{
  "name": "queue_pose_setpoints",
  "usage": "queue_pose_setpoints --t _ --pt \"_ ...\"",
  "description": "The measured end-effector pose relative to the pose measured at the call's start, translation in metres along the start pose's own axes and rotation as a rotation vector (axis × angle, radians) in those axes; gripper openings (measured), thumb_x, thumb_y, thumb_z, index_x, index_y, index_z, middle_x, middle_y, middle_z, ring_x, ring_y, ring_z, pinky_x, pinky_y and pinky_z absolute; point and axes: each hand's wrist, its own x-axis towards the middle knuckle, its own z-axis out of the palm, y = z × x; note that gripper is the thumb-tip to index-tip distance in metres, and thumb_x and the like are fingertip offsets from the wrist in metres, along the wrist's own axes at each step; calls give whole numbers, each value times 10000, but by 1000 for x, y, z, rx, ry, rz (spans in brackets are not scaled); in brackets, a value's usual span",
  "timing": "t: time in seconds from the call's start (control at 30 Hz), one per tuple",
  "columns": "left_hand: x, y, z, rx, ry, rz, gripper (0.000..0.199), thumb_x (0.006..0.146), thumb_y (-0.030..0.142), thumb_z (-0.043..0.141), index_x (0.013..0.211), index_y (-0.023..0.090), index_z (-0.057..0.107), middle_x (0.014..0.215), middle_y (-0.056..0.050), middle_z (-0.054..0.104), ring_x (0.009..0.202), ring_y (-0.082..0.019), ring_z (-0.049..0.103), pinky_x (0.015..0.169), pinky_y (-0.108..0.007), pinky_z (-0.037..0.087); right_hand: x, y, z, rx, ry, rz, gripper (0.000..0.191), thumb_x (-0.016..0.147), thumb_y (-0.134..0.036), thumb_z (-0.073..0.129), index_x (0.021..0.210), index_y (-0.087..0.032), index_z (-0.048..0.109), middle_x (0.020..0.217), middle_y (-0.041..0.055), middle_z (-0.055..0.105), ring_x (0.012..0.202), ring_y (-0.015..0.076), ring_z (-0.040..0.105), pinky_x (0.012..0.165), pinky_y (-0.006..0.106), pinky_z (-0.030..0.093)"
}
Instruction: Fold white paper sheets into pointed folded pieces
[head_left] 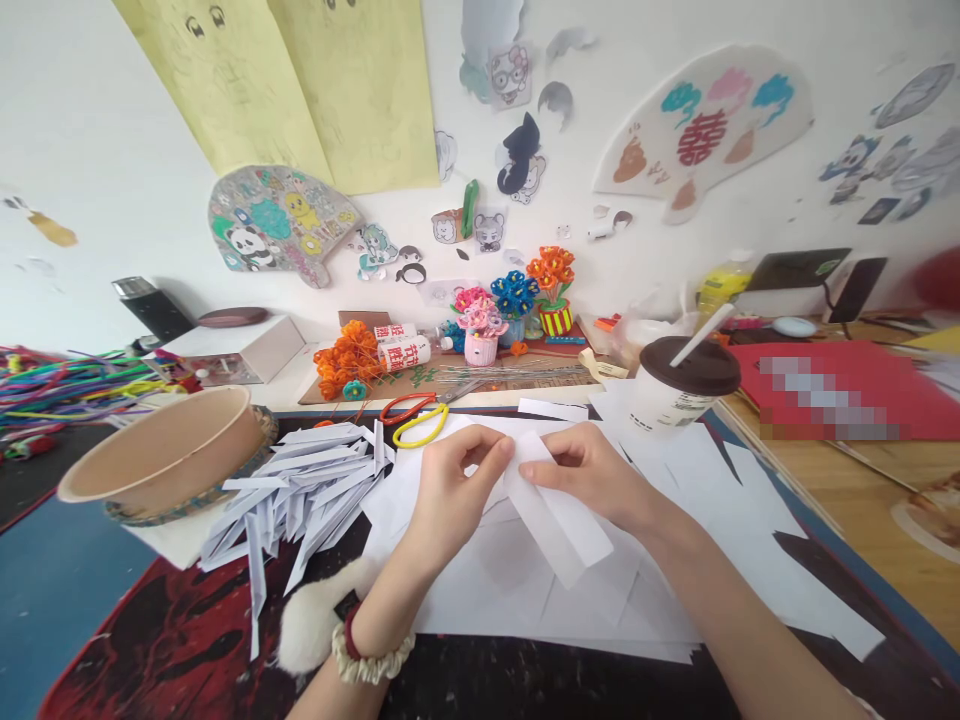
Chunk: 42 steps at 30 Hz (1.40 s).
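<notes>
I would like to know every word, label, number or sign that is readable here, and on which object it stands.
"囍", in red: the right-hand wall fan.
White tubes: red characters, too blurred to quote surely.
Paper cup: dark print, too small to read.
Red folder: a pixelated patch, unreadable.
Dark panel: green mark, too small to read.
Held paper: no text visible.

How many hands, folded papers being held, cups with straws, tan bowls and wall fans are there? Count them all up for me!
Hands: 2 (left hand, right hand)
Held folded paper: 1
Cup with straw: 1
Tan bowl: 1
Wall fans: 2 (panda fan, white fan)
Total: 7
</notes>
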Motion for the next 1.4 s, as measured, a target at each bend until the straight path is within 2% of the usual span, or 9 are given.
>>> queue_pose_setpoints --t 0.07,0.23,0.43,0.6,0.77,0.9,1.03,1.23,1.4 --pt "1 -1 0 -17 -16 -20 236 853 319 578 685 155 610 660 -5 586 606 -116 503 582 -231 411 0 0 0 -2 5 2 244 749 -335 662 624 -135 600 558 -32 432 494 81 370 438 214 253" --pt "2 1 -2 -11 -10 -28 213 839 322 596 705 157 605 718 -22 608 659 -129 530 613 -235 426 -1 -1 -1 -17 22 15 338 754 -346 650 533 -161 473 541 -43 369 491 78 331 436 220 234" --pt "1 2 -1 -4 -6 -31 157 801 293 649 731 155 625 728 -27 624 667 -135 543 637 -245 440 0 -1 -1 -71 14 -4 342 777 -337 627 537 -173 446 543 -56 301 496 75 271 444 231 194" --pt "-1 0 0 -17 20 -32 172 804 292 639 705 152 622 703 -19 615 668 -137 543 634 -245 433 1 -1 1 -77 10 -10 362 769 -315 629 517 -172 411 529 -53 335 488 73 310 438 227 205" --pt "1 -2 0 -22 8 -47 221 832 337 601 707 154 602 694 -18 596 643 -135 520 608 -245 416 0 -1 0 -50 20 6 315 766 -337 630 544 -158 495 533 -45 388 481 76 341 430 222 230" --pt "0 -1 1 70 -46 1 226 866 313 547 701 161 570 688 -12 570 656 -137 507 624 -245 411 0 -1 0 -46 42 8 312 758 -348 641 548 -157 511 536 -42 391 486 80 344 433 224 236" --pt "-1 0 2 182 -23 67 229 894 278 505 689 176 515 668 5 539 640 -132 484 619 -242 391 1 -3 2 -32 37 8 321 745 -349 647 536 -159 494 538 -39 389 498 84 347 445 225 242" --pt "0 -2 1 285 -68 52 334 921 337 470 624 186 451 592 26 449 579 -124 403 557 -247 323 2 -2 1 -23 115 -4 306 728 -373 666 547 -154 551 534 -29 442 492 90 379 444 224 273" --pt "-1 -4 3 410 -63 165 344 952 296 402 626 201 343 601 36 387 572 -123 358 558 -260 281 2 -4 2 -7 148 -18 288 728 -353 667 543 -153 571 534 -25 469 492 94 393 443 229 291"
